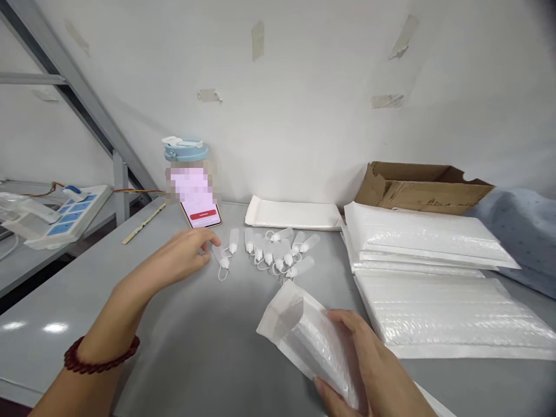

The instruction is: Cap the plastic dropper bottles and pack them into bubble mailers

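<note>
My left hand (189, 252), with a dark red bead bracelet (101, 364) on its wrist, reaches over the grey table (195, 341). Its fingers are bent and the fingertips are at a small clear bottle (220, 255) with a white looped cap; whether they grip it is unclear. Another small bottle (234, 240) lies just right of it. A cluster of several such bottles (278, 252) lies farther right. My right hand (360, 365) is closed around a white bubble mailer (319, 336), whose open mouth faces the bottles.
Stacked bubble mailers (452, 313) lie at the right, before a brown cardboard box (430, 188) and blue cloth (521, 237). A flat white mailer (295, 214) lies by the wall. A phone (202, 211) leans on a blue-lidded cup (186, 152). A thin stick (143, 223) lies left.
</note>
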Demonstrator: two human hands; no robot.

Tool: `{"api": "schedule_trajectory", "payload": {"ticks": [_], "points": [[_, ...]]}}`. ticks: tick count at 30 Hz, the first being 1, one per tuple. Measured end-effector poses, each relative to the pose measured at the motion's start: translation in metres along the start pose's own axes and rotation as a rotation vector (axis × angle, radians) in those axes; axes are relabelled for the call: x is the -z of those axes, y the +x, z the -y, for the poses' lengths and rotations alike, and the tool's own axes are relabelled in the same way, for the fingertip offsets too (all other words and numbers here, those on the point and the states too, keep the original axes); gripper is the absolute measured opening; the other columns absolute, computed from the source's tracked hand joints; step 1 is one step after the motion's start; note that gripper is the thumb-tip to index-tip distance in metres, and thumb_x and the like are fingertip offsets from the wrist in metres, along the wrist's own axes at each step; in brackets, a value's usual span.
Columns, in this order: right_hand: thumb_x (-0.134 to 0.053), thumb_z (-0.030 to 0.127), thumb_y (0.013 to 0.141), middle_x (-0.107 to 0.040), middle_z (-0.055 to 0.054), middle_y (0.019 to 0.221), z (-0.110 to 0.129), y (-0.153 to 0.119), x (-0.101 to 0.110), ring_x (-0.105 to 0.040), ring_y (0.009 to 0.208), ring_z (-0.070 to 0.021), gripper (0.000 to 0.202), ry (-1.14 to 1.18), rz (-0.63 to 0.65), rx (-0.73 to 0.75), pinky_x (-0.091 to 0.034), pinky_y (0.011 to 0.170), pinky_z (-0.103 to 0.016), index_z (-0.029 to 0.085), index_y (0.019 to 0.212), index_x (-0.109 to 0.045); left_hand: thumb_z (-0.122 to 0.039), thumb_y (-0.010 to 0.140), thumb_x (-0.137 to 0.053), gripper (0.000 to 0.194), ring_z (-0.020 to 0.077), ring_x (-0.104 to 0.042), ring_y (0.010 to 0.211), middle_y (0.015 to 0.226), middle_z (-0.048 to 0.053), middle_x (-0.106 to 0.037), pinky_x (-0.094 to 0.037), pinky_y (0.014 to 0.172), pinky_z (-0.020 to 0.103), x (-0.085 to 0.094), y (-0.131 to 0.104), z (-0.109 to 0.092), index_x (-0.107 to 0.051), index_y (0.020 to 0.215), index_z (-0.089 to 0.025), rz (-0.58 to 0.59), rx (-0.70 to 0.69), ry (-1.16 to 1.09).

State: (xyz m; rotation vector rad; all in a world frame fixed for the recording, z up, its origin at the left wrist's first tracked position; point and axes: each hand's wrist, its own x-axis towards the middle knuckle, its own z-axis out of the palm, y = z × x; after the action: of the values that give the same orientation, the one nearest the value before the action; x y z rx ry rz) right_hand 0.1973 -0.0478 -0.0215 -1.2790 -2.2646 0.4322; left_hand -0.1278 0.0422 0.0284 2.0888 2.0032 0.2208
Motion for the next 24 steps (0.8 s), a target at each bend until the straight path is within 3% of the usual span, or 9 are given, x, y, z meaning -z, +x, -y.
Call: {"api": "schedule_trajectory", "payload": {"ticks": [3, 7, 12, 15, 18, 20, 24], "points": [[-0.055, 0.021, 0.072, -0.061, -0.009, 0.105, 0.0, 0.001, 0.003, -0.065, 0.087, -0.0222, 0.055, -0.011, 0.034, 0.026, -0.055, 0.068, -0.031, 0.02, 0.122, -0.031, -0.018, 0.075, -0.048, 0.027, 0.0243, -0.057, 0.086, 0.087, 0.003, -0.061, -0.044, 0.07, 0.032, -0.009, 0.003, 0.005, -0.061, 0.098, -0.023, 0.086, -0.079, -0.015], [-0.055, 0.022, 0.075, -0.061, -0.009, 0.104, 0.002, 0.0, 0.005, -0.065, 0.086, -0.0209, 0.052, -0.021, 0.032, 0.018, -0.055, 0.066, -0.03, 0.019, 0.122, -0.032, -0.025, 0.075, -0.054, 0.022, 0.0241, -0.056, 0.089, 0.091, 0.004, -0.06, -0.044, 0.073, 0.031, -0.017, -0.003, -0.006, -0.06, 0.096, -0.024, 0.147, -0.145, 0.002], [-0.055, 0.021, 0.073, -0.061, -0.009, 0.103, 0.001, 0.0, 0.002, -0.065, 0.086, -0.0211, 0.055, -0.054, -0.002, 0.065, -0.056, 0.068, -0.03, 0.018, 0.121, -0.031, -0.028, 0.077, -0.053, 0.012, 0.0206, -0.055, 0.08, 0.082, 0.001, -0.057, -0.042, 0.065, 0.027, -0.009, -0.017, -0.025, -0.059, 0.085, -0.023, 0.242, -0.166, -0.035], [-0.055, 0.021, 0.071, -0.061, -0.01, 0.104, -0.003, 0.001, 0.0, -0.066, 0.087, -0.0222, 0.056, -0.089, -0.032, 0.093, -0.057, 0.068, -0.03, 0.018, 0.122, -0.03, -0.027, 0.079, -0.056, 0.017, 0.0157, -0.055, 0.073, 0.083, -0.002, -0.058, -0.044, 0.063, 0.025, 0.002, -0.024, -0.039, -0.057, 0.096, -0.025, 0.298, -0.189, -0.269], [-0.054, 0.019, 0.069, -0.061, -0.01, 0.103, -0.006, 0.002, -0.002, -0.066, 0.086, -0.0224, 0.058, -0.101, -0.049, 0.106, -0.057, 0.066, -0.031, 0.018, 0.122, -0.03, -0.031, 0.081, -0.061, 0.029, 0.0127, -0.058, 0.076, 0.103, -0.002, -0.061, -0.049, 0.07, 0.025, 0.005, -0.029, -0.056, -0.049, 0.107, -0.027, 0.368, -0.211, -0.671], [-0.053, 0.019, 0.069, -0.061, -0.009, 0.101, -0.007, 0.002, -0.003, -0.066, 0.084, -0.0218, 0.058, -0.091, -0.049, 0.106, -0.057, 0.066, -0.031, 0.019, 0.122, -0.03, -0.033, 0.082, -0.062, 0.029, 0.0126, -0.058, 0.078, 0.107, -0.001, -0.061, -0.05, 0.071, 0.025, -0.001, -0.03, -0.066, -0.05, 0.107, -0.027, 0.447, -0.211, -0.818], [-0.052, 0.018, 0.07, -0.06, -0.01, 0.103, -0.004, 0.001, -0.002, -0.065, 0.087, -0.0222, 0.057, -0.069, -0.064, 0.102, -0.057, 0.068, -0.032, 0.018, 0.122, -0.03, -0.034, 0.084, -0.059, 0.021, 0.0153, -0.058, 0.081, 0.093, 0.001, -0.064, -0.048, 0.072, 0.027, -0.023, -0.029, -0.077, -0.06, 0.101, -0.022, 0.551, -0.185, -0.839]]}}
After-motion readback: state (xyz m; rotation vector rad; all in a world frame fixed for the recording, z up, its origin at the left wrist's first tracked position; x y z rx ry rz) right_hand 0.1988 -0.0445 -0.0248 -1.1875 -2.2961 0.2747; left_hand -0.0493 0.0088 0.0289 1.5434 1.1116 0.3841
